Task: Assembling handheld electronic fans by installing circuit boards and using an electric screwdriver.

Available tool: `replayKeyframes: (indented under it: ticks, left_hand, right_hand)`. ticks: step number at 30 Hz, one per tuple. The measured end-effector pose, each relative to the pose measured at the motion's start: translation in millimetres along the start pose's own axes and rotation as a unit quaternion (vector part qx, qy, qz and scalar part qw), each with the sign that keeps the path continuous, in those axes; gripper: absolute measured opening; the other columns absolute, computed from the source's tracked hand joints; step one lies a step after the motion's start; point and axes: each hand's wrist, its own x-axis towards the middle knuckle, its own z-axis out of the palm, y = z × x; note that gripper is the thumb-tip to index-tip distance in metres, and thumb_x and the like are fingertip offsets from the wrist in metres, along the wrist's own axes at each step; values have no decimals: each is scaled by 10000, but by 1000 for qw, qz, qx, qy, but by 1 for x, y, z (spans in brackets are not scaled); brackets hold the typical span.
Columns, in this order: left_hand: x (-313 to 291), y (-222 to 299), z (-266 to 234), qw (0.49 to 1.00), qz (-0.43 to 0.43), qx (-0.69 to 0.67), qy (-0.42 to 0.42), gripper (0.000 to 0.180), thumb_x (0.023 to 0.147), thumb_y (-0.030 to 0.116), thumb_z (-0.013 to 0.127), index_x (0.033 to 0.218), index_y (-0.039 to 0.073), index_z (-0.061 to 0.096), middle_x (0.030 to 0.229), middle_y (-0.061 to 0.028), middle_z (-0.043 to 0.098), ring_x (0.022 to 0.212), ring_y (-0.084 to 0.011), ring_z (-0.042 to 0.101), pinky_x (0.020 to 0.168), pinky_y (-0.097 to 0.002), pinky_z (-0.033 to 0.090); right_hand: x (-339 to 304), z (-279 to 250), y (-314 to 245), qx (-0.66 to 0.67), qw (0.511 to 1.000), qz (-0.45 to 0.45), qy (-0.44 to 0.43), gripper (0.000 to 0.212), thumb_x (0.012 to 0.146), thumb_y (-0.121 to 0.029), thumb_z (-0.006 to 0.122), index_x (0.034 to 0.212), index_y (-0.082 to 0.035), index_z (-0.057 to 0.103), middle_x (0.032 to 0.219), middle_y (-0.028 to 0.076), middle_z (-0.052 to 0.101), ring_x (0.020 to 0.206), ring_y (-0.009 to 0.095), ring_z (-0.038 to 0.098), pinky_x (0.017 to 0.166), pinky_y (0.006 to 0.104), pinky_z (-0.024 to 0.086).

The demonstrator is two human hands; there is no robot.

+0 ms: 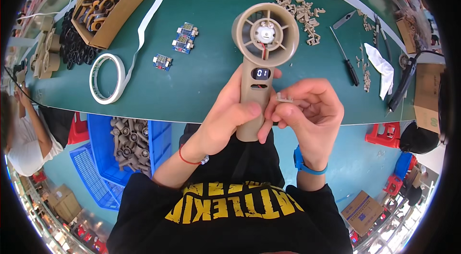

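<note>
A beige handheld fan (pixel 249 95) stands upright over the front edge of the green table, its round head with a white motor hub pointing away from me. Its small dark display is lit, and below that a slot shows a bit of red wire. My left hand (pixel 223 114) is wrapped round the handle, thumb across its front. Close by the handle's right side, my right hand (pixel 309 114) pinches a small beige plastic clip (pixel 284 98) between thumb and fingers. More such beige clips (pixel 305 14) lie heaped beyond the fan.
Small blue circuit boards (pixel 184 42) and a white tape roll (pixel 106 78) lie left on the green table (pixel 201 81). A carton (pixel 113 18) of parts stands far left. Right are a screwdriver (pixel 350 69) and a soldering iron (pixel 402 86). A blue crate (pixel 161 143) holds beige fan bodies (pixel 129 141).
</note>
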Motion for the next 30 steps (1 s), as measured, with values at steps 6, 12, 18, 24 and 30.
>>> replayKeyframes:
  ticks: [6, 12, 18, 24, 30]
  left_hand:
    - [-5, -2, 6, 996, 31, 63, 45, 612, 829, 94, 468, 1393, -21, 262, 1099, -127, 497, 696, -171, 560, 659, -290, 474]
    - [-8, 0, 6, 999, 4, 33, -8, 590, 841, 43, 438, 1393, -2, 236, 1107, -123, 491, 675, -142, 544, 655, -290, 466]
    - [-8, -2, 4, 998, 6, 56, -26, 576, 855, 43, 427, 1391, -1, 220, 1006, -113, 500, 672, -136, 531, 644, -290, 455]
    - [-12, 3, 11, 992, -19, 123, 34, 653, 860, 231, 535, 1401, -22, 272, 1253, -137, 472, 856, -174, 584, 758, -307, 485]
    - [-11, -1, 12, 987, 45, 153, 22, 519, 893, 68, 449, 1362, -10, 242, 1015, -99, 495, 730, -118, 528, 619, -253, 446]
  right_hand:
    - [3, -2, 6, -6, 998, -33, -49, 213, 767, 99, 726, 956, 68, 633, 891, 143, 692, 672, 209, 700, 608, 250, 551]
    - [1, -2, 11, 30, 998, -33, -39, 217, 769, 114, 712, 973, 72, 651, 940, 151, 657, 640, 207, 689, 598, 257, 548]
    - [2, -4, 1, -15, 999, -29, -21, 215, 788, 109, 687, 993, 61, 647, 917, 133, 667, 633, 176, 675, 575, 252, 536]
    - [2, 1, -7, -17, 999, 40, -30, 179, 807, 84, 689, 976, 49, 642, 862, 111, 681, 648, 144, 669, 564, 218, 513]
    - [-1, 9, 0, -14, 998, 61, -12, 122, 817, 68, 694, 928, 42, 652, 841, 83, 672, 610, 103, 625, 540, 209, 488]
